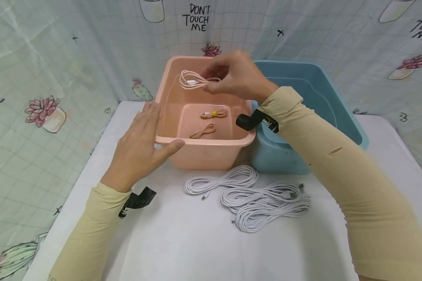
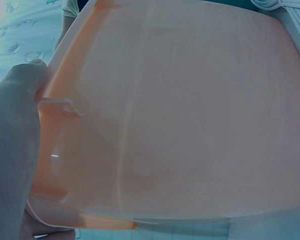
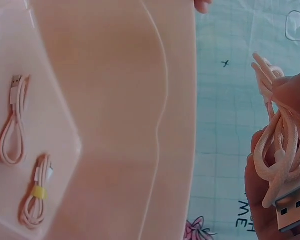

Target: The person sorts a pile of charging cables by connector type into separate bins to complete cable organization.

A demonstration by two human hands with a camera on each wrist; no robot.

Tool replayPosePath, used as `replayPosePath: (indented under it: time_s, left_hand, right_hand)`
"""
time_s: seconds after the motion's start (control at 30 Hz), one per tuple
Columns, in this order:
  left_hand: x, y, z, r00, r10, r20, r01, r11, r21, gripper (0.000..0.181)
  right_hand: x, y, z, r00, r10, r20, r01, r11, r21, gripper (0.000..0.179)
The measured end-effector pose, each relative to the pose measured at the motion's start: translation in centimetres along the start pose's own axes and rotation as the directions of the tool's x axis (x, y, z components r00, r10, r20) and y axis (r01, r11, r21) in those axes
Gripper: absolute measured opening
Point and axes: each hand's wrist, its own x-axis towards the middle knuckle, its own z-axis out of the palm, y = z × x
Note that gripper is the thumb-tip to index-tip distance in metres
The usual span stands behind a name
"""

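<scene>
- The right hand (image 1: 237, 76) hangs above the rear of the pink bin (image 1: 207, 154), its fingers pinching a coiled pale pink cable (image 1: 191, 82) (its metal plug shows in the right wrist view).
- The left hand (image 1: 137, 144) rests at the pink bin's left front corner, fingers laid straight along the side and gripping no cable, thumb out over the front rim.
- By the look of it the work is partway: on the pink bin's floor lie a pink cable with a yellow tie (image 1: 214, 113) and, nearer its front wall, an untied pink cable (image 1: 202, 132); the held coil is not yet set down.
- In front of the pink bin, on the bench (image 1: 183, 234), lie a white cable coil (image 1: 223, 180) and a white cable pile (image 1: 267, 203) (two coils, it seems), not in any bin.
- The blue bin (image 1: 281, 160) stands close at the pink bin's right, partly hidden by the right arm.
- Room looks ample inside the pink bin, left of its two coils; its raised rim is the edge to clear.
</scene>
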Motion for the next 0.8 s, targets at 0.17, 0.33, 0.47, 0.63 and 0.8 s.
replayPosePath:
  time_s: [0.17, 0.33, 0.47, 0.63, 0.8]
  left_hand:
    - [-0.1, -0.1, -0.1, 1.000, -0.010, 0.001, 0.010, 1.000, 0.008, 0.102]
    - [0.1, 0.0, 0.1, 1.000, -0.002, 0.002, 0.002, 1.000, 0.003, 0.101]
    - [0.2, 0.1, 0.3, 1.000, -0.006, 0.004, 0.006, 1.000, 0.002, 0.100]
    - [0.0, 0.1, 0.2, 1.000, -0.012, 0.008, 0.012, 1.000, 0.002, 0.100]
    - [-0.1, 0.1, 0.1, 1.000, -0.014, 0.006, 0.014, 1.000, 0.009, 0.101]
  right_hand:
    - [0.8, 0.7, 0.7, 1.000, 0.012, 0.016, -0.012, 1.000, -0.015, 0.024]
    - [1.2, 1.3, 0.8, 0.999, 0.046, 0.028, -0.044, 0.998, -0.041, 0.025]
    - [1.5, 1.5, 1.0, 0.997, 0.062, 0.038, -0.059, 0.997, -0.055, 0.027]
    - [1.9, 1.5, 1.7, 0.995, 0.085, 0.059, -0.082, 0.995, -0.051, 0.028]
    - [2.0, 1.8, 2.0, 0.987, 0.139, 0.079, -0.138, 0.990, -0.015, 0.028]
